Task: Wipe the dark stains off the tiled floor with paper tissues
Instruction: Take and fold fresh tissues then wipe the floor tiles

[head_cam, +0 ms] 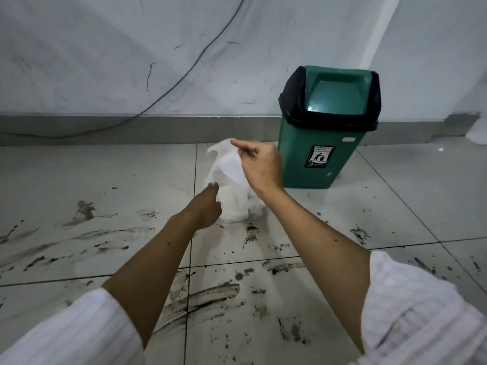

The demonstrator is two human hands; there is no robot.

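Note:
A white paper tissue [228, 164] hangs in the air, pinched at its top edge by my right hand [259, 164]. Below it a pack or bundle of white tissues [237, 204] sits on the tiled floor [92, 175]. My left hand [207, 206] rests on the left side of that bundle, with its fingers reaching forward against it. Dark stains [203, 299] smear the pale tiles in streaks and splatters in front of me, and more dark smears [84, 209] lie to the left.
A green swing-lid trash bin [324, 143] stands on the floor just right of my right hand, against the grey skirting [158, 127]. A thin cable [184, 75] runs down the scuffed white wall. My white sleeves fill the lower corners.

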